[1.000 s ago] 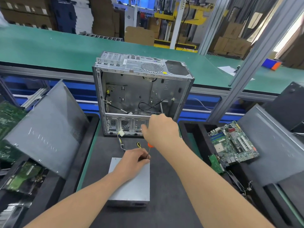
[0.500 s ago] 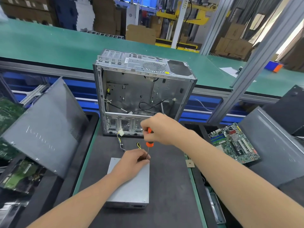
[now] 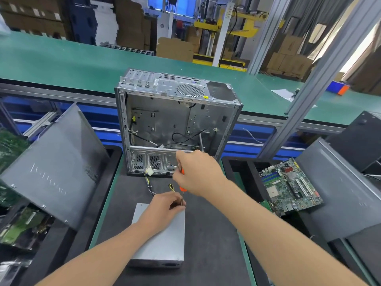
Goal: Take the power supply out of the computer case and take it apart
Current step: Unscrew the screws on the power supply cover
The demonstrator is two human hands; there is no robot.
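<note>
Person shows as two bare hands and two bare forearms. Left hand (image 3: 162,209), lower centre of the frame: uncovered, back and knuckles visible. Left forearm (image 3: 99,256) bare along its whole visible length to the bottom-left edge. Right hand (image 3: 198,174), centre: uncovered too, back facing the camera. Right forearm (image 3: 278,234) bare to the bottom-right corner. Upper arms cut off by the frame edge.

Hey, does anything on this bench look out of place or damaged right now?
Nothing looks damaged. The green motherboard lies askew in the right bin rather than flat, and loose black cables dangle inside the gutted computer case. The power supply sits flat on the mat.
</note>
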